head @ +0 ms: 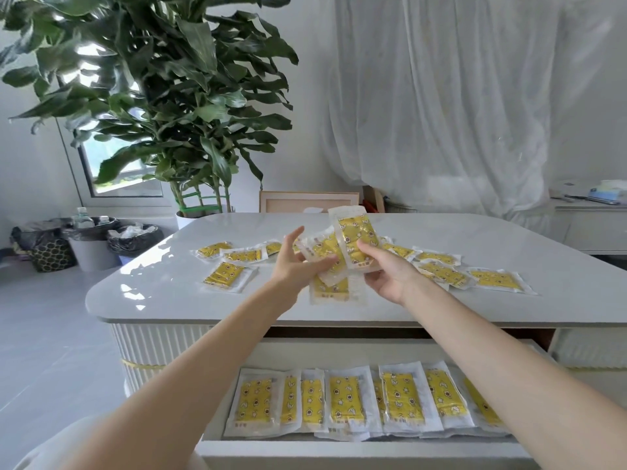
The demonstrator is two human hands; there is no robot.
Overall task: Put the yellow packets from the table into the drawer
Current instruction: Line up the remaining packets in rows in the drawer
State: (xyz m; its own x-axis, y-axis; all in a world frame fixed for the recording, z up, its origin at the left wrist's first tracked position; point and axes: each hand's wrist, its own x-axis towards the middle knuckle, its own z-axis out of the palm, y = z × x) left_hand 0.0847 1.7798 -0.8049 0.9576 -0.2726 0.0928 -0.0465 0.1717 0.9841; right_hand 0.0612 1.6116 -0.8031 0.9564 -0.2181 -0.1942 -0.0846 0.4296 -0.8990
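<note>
1. While a row of packets (342, 400) already lines the open drawer (339, 451) at the near edge, the job looks about half done.
2. More than a dozen packets are left on the table (475, 232), scattered in a left group (225, 276) and a right group (495, 279), well apart.
3. Above the table's middle, the right hand (390, 276) grips a fan of packets (356, 239), thumb in front and fingers curled behind. How many it holds cannot be told.
4. Beside it, the left hand (298, 262) is spread wide with its fingers straight. Its thumb touches the fan's lower left side, and it seems to grasp nothing itself.
5. One low packet (329, 290) shows under both hands. Whether it lies on the table or hangs from the fan is unclear.
</note>
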